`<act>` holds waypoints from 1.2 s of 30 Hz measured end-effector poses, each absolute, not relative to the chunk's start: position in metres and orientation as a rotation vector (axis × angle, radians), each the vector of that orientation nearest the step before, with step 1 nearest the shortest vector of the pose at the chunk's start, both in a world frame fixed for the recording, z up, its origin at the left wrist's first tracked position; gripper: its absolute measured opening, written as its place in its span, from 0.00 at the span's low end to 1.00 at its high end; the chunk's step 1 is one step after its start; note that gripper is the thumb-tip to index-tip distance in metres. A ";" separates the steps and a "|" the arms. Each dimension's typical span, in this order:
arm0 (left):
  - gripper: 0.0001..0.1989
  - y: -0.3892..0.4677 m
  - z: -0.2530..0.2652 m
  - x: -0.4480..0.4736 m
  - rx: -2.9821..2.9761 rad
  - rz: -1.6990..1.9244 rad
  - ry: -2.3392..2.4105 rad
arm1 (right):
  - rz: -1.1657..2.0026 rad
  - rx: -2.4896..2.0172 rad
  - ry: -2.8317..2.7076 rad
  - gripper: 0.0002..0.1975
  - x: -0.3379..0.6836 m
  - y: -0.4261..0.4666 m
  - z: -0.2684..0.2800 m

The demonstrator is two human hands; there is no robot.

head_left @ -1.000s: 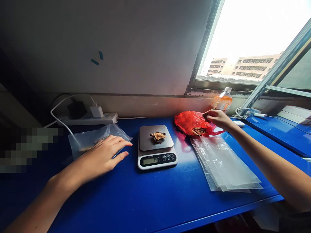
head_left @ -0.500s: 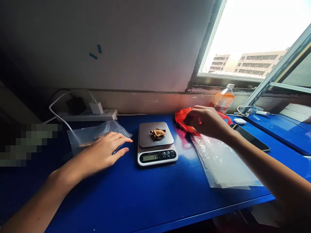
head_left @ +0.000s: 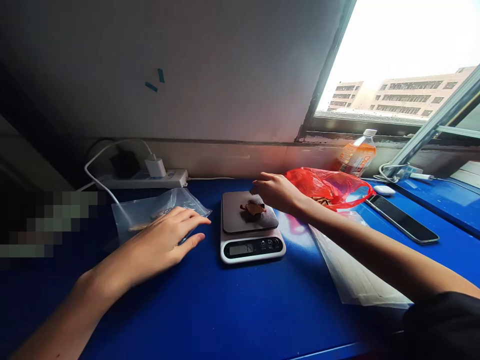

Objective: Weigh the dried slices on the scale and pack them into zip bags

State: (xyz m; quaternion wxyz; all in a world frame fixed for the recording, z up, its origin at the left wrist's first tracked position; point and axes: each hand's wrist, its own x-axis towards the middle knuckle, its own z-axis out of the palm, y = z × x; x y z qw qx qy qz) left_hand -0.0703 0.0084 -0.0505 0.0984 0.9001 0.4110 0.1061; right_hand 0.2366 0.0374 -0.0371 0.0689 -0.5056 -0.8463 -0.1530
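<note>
Blue table (head_left: 210, 305) surface is seen under a grey wall, with a bright window at the upper right. Only one view is given, from the head, looking forward and down.

Near the middle of the table a small kitchen scale (head_left: 252, 227) is placed, and a little pile of dried brown pieces (head_left: 253, 208) is lying on its plate. The right hand (head_left: 275, 192) is held just over the far right edge of the plate, with the fingers bent together, the tips pointing left toward the pile. Whether a piece is pinched between them cannot be told. The pile is found just to the left of this hand and a little nearer to the person, so the right hand is much the nearer one.

Behind the right forearm a red plastic bag (head_left: 332, 185) is lying open, with more brown pieces inside.

The left hand (head_left: 165, 242) is laid flat, fingers spread, on a clear plastic pouch (head_left: 150, 212) left of the scale.

Right of the scale a stack of clear bags (head_left: 356, 280) is spread, and further back a phone (head_left: 401, 225) and a drink bottle (head_left: 356, 155) are seen.
</note>
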 end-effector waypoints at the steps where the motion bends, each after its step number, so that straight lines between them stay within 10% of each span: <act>1: 0.22 0.009 -0.050 -0.070 2.668 0.317 1.212 | -0.453 -1.522 -2.572 0.17 0.238 0.038 -0.037; 36: 0.23 0.011 -0.050 -0.067 2.689 0.263 1.207 | 0.191 -1.723 -1.937 0.11 0.389 -0.086 -0.056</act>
